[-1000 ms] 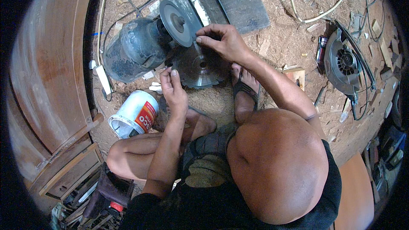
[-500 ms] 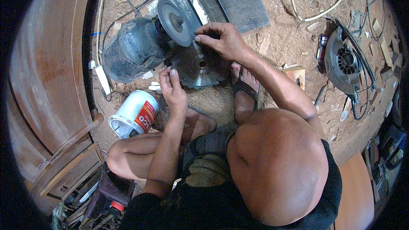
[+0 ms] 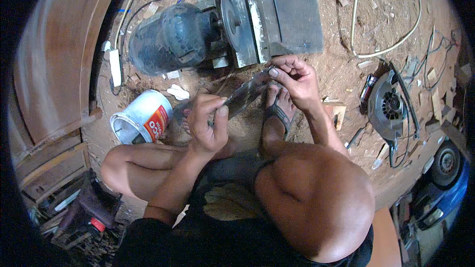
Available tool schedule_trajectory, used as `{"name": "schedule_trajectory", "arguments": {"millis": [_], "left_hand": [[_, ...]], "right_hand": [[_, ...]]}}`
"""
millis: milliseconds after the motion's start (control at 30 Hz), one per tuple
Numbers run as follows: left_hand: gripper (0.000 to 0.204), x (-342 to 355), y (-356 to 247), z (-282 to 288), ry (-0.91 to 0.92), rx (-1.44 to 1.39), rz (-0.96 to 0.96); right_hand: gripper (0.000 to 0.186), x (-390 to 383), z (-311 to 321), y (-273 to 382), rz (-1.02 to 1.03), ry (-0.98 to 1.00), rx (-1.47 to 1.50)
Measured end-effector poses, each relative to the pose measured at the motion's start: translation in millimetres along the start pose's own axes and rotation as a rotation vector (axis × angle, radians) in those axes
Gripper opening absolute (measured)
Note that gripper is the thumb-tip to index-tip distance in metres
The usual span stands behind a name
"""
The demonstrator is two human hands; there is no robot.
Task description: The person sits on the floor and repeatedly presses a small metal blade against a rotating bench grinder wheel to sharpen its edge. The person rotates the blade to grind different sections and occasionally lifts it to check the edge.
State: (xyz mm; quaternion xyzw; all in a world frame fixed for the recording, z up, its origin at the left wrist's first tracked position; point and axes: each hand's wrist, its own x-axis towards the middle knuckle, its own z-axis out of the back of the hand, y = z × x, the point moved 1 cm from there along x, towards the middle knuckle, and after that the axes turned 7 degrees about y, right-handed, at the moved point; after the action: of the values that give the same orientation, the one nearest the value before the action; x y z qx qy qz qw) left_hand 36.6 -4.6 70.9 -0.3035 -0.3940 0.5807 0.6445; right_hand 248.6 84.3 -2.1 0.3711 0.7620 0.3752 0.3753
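A dark toothed circular saw blade (image 3: 246, 92) is tilted nearly edge-on between my hands, in front of the bench grinder. My left hand (image 3: 210, 124) pinches its near left edge between thumb and fingers. At the far right edge, my right hand (image 3: 298, 80) grips the blade with thumb and curled fingers. Beyond the blade stands the bench grinder's dark blue motor (image 3: 166, 39). Its grey grinding disc (image 3: 231, 22) is upright beside a metal plate, and the saw blade is apart from it.
A white bucket (image 3: 141, 116) lies on its side at the left. A handheld circular saw (image 3: 391, 104) rests on the sawdust-covered floor at the right, among wood scraps. Pale hose (image 3: 354, 29) and dark cables loop across the floor. Wooden panels (image 3: 54, 54) stand at the left.
The saw blade has come nearer to me, away from the grinding disc, and has tipped from face-up to nearly edge-on. My left hand has turned, and my right hand has moved nearer.
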Motion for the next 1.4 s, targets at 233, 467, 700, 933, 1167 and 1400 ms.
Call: {"name": "schedule_trajectory", "arguments": {"millis": [233, 467, 700, 933, 1167, 1400], "left_hand": [[0.022, 9, -34, 18, 0.05, 0.058, -0.133], [0.022, 15, -43, 24, 0.045, 0.038, -0.188], [0.021, 6, -22, 19, -0.036, 0.018, -0.025], [0.017, -17, 34, -5, -0.062, -0.072, 0.423], [0.018, -11, 54, -15, -0.171, -0.12, 0.489], [0.019, -13, 68, -20, -0.15, -0.155, 0.517]], "right_hand": [[0.019, -6, -14, 23, 0.109, 0.043, 0.068], [0.017, -8, -14, 26, 0.173, 0.048, 0.005], [0.017, -3, -15, 19, 0.068, -0.038, -0.145], [0.016, 24, -18, 7, 0.026, -0.046, -0.399], [0.018, 46, -30, 10, 0.011, -0.007, -0.515], [0.021, 51, -27, 4, -0.035, -0.03, -0.548]]}}
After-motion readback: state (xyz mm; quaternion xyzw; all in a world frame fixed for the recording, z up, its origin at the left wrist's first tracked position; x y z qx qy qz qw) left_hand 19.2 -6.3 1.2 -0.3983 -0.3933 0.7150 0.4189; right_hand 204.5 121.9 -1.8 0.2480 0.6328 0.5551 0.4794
